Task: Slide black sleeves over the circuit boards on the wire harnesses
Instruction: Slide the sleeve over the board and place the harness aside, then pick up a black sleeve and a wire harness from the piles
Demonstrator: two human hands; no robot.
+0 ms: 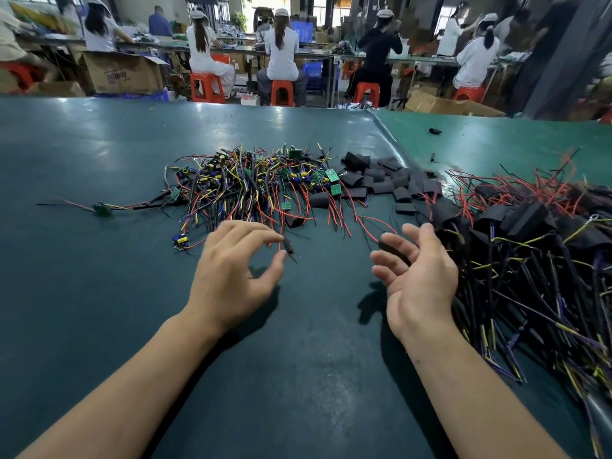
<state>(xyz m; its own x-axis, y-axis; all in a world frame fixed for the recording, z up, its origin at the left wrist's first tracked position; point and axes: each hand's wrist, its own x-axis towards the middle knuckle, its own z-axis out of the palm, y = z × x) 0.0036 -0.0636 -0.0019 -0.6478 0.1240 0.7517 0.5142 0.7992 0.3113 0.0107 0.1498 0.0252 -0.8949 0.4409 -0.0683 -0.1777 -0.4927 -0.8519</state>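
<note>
Two hands (231, 276) (417, 270) hover between three heaps: harnesses (251, 183), sleeves (381, 180), finished (530, 253).

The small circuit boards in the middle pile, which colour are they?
Green; the circuit boards show best in the head view, among the tangled wires.

Black sleeves (381, 180), green boards (331, 176), red-and-yellow wires (245, 190), dark teal table (99, 154).

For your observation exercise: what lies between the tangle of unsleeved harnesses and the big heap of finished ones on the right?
In the head view, a scatter of loose black sleeves lies on the green mat between the two heaps.
</note>
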